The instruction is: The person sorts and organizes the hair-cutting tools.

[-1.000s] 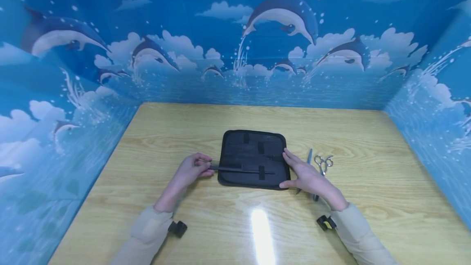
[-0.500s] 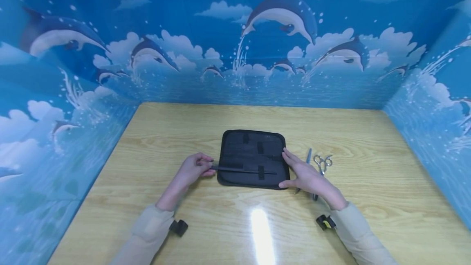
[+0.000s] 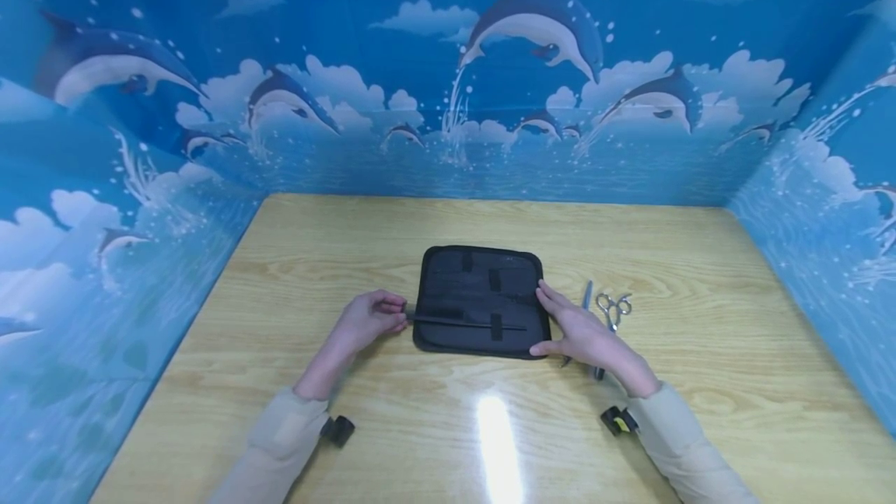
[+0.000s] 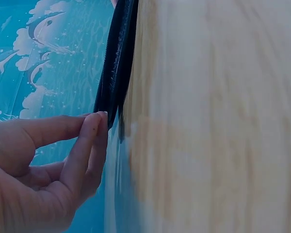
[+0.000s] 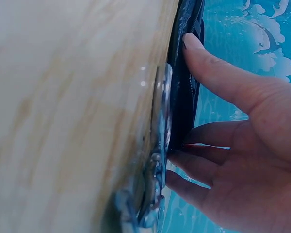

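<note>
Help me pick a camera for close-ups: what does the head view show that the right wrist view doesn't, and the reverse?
Only the head view shows the left hand, the black comb and the inner straps of the black case.
Only the right wrist view shows the case's edge side-on and close up.
Both show the right hand, metal tools, the case, the table and dolphin backdrop.

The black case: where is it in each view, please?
Head: case near centre, between left hand and right hand.
Left wrist: case in the upper part, left of centre.
Right wrist: case in the upper part, right of centre.
Shared landmark: the wooden table.
</note>
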Tool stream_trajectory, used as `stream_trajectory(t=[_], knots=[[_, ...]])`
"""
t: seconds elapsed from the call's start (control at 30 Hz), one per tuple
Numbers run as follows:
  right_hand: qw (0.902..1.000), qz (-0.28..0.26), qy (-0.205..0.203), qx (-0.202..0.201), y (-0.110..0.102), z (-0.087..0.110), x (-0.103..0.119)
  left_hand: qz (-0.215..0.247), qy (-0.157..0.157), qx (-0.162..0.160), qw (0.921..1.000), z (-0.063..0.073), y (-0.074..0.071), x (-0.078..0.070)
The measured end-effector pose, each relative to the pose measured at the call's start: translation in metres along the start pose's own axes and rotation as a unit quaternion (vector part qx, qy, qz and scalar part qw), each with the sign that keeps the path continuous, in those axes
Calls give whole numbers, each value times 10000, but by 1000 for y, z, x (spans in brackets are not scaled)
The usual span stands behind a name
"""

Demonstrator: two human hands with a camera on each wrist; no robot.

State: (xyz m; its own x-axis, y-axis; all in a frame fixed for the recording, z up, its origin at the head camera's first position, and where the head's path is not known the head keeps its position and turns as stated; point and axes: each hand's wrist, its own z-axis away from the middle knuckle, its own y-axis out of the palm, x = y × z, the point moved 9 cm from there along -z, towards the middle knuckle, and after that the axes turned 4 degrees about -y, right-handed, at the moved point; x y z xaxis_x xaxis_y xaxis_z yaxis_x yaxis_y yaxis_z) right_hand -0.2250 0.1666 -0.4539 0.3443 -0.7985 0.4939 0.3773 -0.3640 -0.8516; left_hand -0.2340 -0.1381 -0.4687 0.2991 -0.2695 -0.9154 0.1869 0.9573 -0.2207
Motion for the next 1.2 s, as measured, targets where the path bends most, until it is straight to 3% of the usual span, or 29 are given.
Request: stream_trajectory(t=[0.27,1.0,1.2], knots=[[10000,8,-8,1,0,0,0,-1277,422,-401,9901,4,-9,-11],[10000,20,10,17,2,-1,-1,-1669,735,-552,9817,6,-6,-19],[10000,-9,12,15,1,0,-1,-1740,690,-535,9809,4,-5,-18]])
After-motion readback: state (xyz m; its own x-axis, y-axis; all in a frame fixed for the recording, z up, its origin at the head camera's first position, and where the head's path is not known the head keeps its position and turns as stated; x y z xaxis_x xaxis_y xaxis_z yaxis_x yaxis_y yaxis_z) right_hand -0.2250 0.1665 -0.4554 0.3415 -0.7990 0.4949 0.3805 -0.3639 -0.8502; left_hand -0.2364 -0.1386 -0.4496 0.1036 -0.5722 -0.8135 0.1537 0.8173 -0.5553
